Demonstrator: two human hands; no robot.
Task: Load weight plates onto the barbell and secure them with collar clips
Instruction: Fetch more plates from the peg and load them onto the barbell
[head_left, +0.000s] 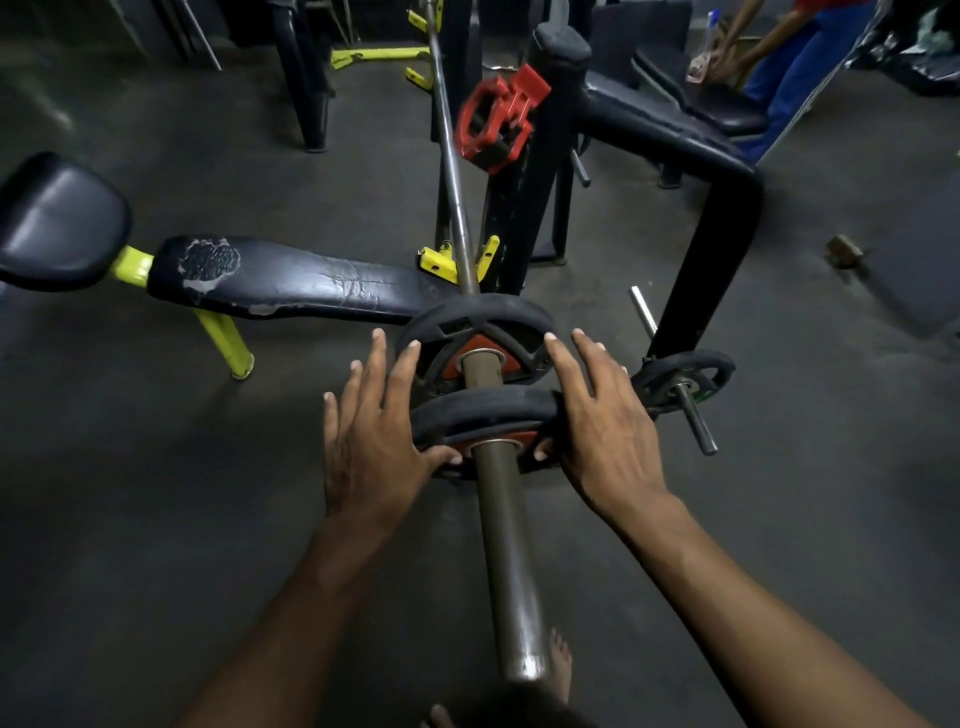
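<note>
My left hand (371, 441) and right hand (602, 415) are bare, forearms unsleeved, no rings or watch, and my foot (561, 660) is unshod.

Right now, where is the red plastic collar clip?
In the head view, the red plastic collar clip sits up the middle, perched on the black upright post just right of the steel barbell shaft, beyond the plates.
</note>
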